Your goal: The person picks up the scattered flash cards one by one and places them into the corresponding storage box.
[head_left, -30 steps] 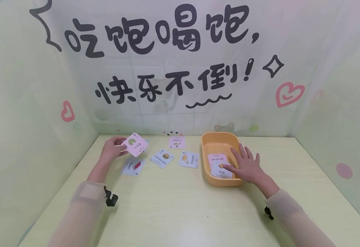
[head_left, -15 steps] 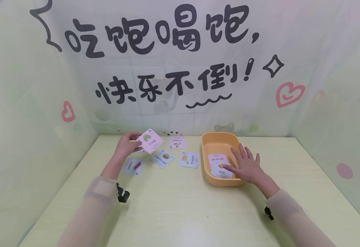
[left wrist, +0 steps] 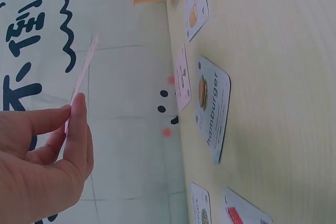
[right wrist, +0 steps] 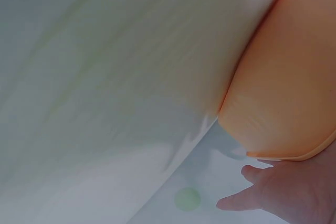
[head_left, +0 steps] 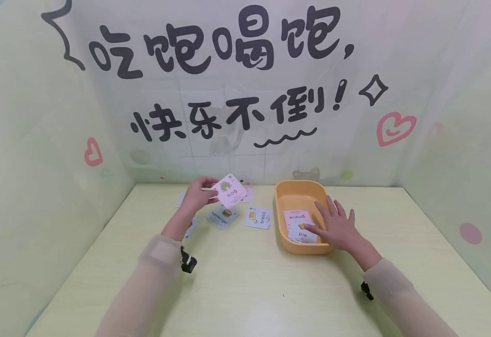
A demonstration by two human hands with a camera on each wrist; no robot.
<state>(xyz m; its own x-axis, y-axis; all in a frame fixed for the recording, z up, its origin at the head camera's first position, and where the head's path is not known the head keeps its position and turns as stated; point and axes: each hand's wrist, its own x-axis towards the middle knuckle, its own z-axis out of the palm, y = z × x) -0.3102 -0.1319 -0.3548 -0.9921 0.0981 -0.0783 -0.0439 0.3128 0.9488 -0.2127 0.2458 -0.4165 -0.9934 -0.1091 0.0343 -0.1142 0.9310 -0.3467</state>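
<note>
My left hand (head_left: 197, 195) pinches a pink frog card (head_left: 230, 191) between thumb and fingers, above the table. In the left wrist view the card is nearly edge-on. Below it lie a blue hamburger card (head_left: 221, 219) and a pink snake card (head_left: 249, 194), which it partly covers. A bread card (head_left: 258, 218) lies to the right. My right hand (head_left: 341, 230), fingers spread, rests at the right rim of an orange tray (head_left: 300, 183). Inside the tray are a pink giraffe card (head_left: 294, 216) and a pie card (head_left: 298, 236) overlapping it.
A beef card (left wrist: 240, 211) and a card with a green picture (left wrist: 200, 205) lie on the table (head_left: 245, 290), mostly hidden by my left hand and arm in the head view. A printed wall sheet (head_left: 245, 164) stands behind the table's back edge.
My left hand has carried the frog card to the right, from over the left-hand cards to above the hamburger and snake cards. My right hand and the tray have stayed still.
</note>
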